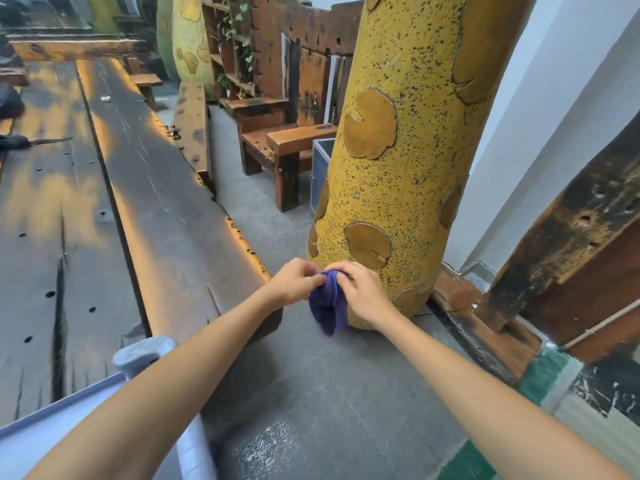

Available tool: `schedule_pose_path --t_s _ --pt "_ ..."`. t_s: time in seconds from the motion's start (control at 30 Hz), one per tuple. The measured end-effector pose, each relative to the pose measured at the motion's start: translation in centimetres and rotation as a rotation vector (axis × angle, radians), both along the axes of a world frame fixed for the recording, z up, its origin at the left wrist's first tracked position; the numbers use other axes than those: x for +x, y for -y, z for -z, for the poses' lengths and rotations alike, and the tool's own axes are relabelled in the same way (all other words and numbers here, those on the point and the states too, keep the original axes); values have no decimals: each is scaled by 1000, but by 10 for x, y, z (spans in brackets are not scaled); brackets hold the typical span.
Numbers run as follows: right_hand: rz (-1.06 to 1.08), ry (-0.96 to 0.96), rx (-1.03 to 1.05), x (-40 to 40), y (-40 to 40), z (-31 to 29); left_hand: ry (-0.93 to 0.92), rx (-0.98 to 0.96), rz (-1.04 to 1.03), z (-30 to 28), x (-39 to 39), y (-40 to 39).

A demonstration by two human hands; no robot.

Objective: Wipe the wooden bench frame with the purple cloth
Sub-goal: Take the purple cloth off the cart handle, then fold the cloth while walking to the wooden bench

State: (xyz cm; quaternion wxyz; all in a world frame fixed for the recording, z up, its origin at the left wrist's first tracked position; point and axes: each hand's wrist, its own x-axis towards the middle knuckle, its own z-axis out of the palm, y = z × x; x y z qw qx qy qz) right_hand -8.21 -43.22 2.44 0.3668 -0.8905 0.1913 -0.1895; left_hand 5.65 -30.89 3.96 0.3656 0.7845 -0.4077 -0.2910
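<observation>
Above the grey concrete floor (311,393), both hands pinch the top of the purple cloth (329,306), left hand (294,282) and right hand (363,292) fingers clamped on its bunched upper edge. Cloth hangs limp, crumpled, deep blue-purple, before the yellow speckled pillar (408,150); wooden bench frame (571,244) stands right, untouched.

Looking forward and down from head height through a single wide-angle lens, bending straight edges near the borders. Facing along a grey floor (311,393), with a long wooden slab (145,188) running away at left and a yellow speckled column (408,161) rising close at centre-right. Sitting near enough for both forearms to be reaching in from the bottom corners.
</observation>
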Motion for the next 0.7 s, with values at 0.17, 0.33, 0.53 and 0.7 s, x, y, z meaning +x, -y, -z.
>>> schedule_pose_path --t_s 0.17,0.33,0.53,0.7 --pt "46 67 3 14 50 -17 -16 -95 -104 -14 6 48" --pt "23 48 -67 34 97 -22 -54 -124 -224 -19 26 79" --pt "-136 -7 -164 76 155 -19 -198 -164 -393 -9 73 114" --pt "-264 21 -130 136 209 -26 -146 -162 -510 -11 124 158"
